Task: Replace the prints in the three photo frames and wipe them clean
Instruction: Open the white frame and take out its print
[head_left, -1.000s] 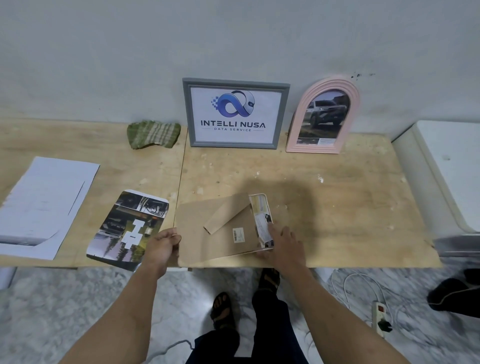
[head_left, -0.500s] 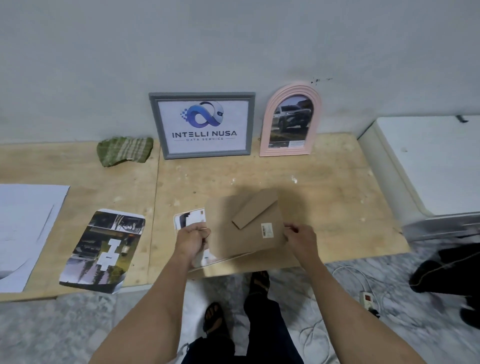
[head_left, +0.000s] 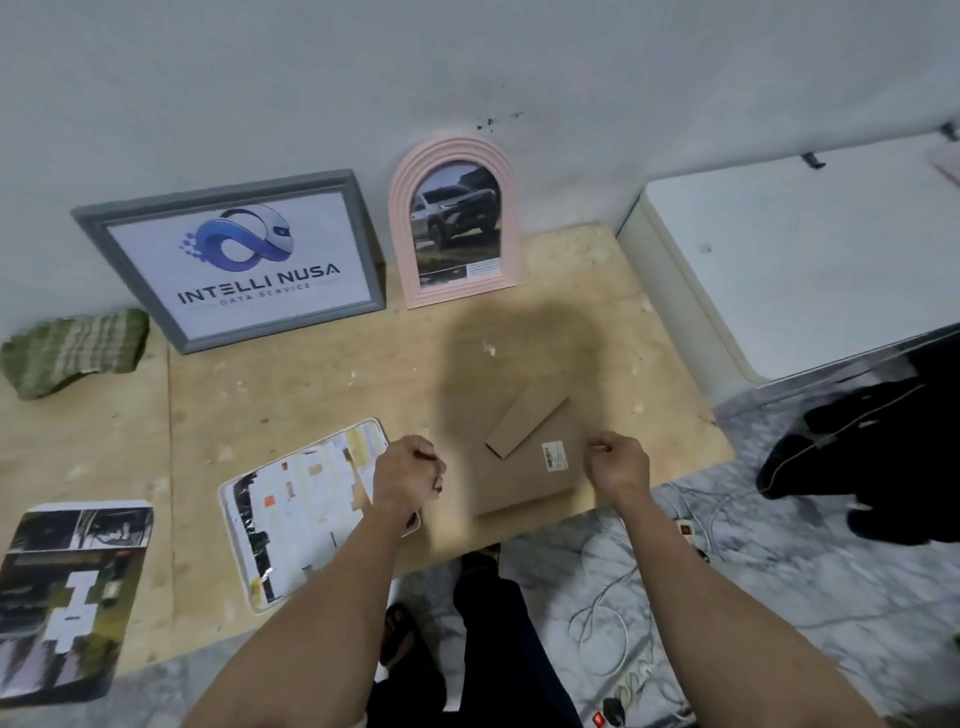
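L hand (head_left: 410, 470), R hand (head_left: 618, 465) flank brown frame back (head_left: 524, 467), fingers curled.

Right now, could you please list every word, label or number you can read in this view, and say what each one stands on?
"INTELLI NUSA": large dark letters on the print in the grey frame.
"DATA SERVICE": small line beneath it, same print.
White caption on the car print in the pink arched frame: too small to read.
Barcode sticker on the brown backing board: too small to read.
Print beside the left hand: blurred, unreadable.
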